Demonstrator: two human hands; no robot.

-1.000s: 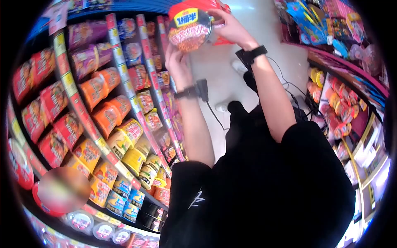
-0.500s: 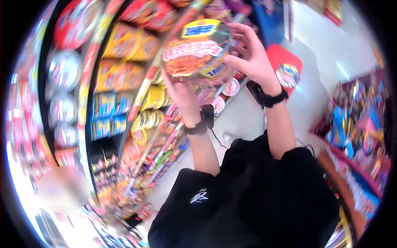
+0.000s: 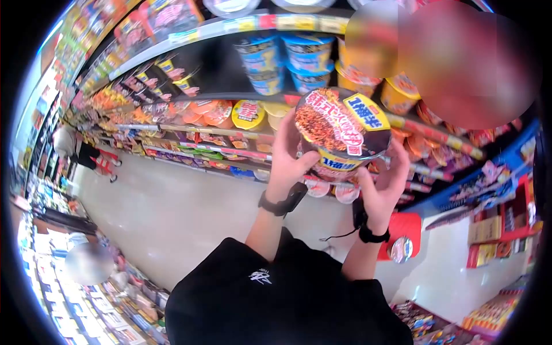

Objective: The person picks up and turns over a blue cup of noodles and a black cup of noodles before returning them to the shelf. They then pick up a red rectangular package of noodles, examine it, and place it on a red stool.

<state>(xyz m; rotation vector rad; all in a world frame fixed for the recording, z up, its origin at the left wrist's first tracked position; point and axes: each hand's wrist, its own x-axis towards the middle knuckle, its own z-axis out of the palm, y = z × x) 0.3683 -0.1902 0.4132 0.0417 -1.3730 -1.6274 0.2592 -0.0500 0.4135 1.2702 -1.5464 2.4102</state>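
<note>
A large round instant noodle bowl [image 3: 330,123] is held up in front of a store shelf, its dark lid with red, white and yellow print tilted toward me. My left hand [image 3: 287,158] grips its left side, thumb on the lower wall. On the right side my right hand [image 3: 388,178] wraps round the bowl, thumb near the bottom. Both wrists wear black bands. Behind the bowl, blue cups [image 3: 307,54] are stacked two high, with orange cups [image 3: 399,92] beside them.
Shelves of packaged noodles [image 3: 215,112] run across the top. A red basket or stool [image 3: 405,221] with a round container [image 3: 401,249] on it is on the floor at right. A person [image 3: 68,142] stands at far left. More goods [image 3: 115,287] fill the lower left.
The view has turned, so the shelves now run across the top. The bowl and both hands have shifted right and lower in view; both hands still hold the bowl, and my right hand has moved down its side.
</note>
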